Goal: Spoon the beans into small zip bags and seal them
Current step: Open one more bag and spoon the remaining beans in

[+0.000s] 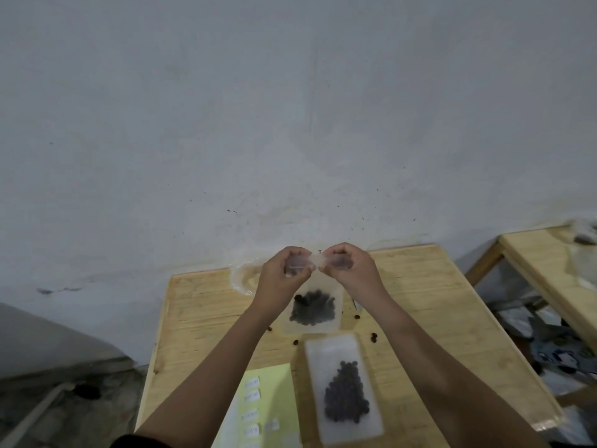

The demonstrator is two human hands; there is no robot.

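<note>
Nearest, a yellow-green sheet (274, 379) with small labels lies on the worktop (420, 302), just left of a white tray (342, 347) holding a heap of dark beans (347, 396). A few loose beans (374, 337) lie beyond the tray. Above them, the left hand (281, 279) and right hand (349, 270) hold up a clear bag (326, 284) with beans at its bottom; the fingers (297, 263) of both pinch its top edge. Further back lies crumpled clear plastic (242, 279), near the grey wall (290, 124).
</note>
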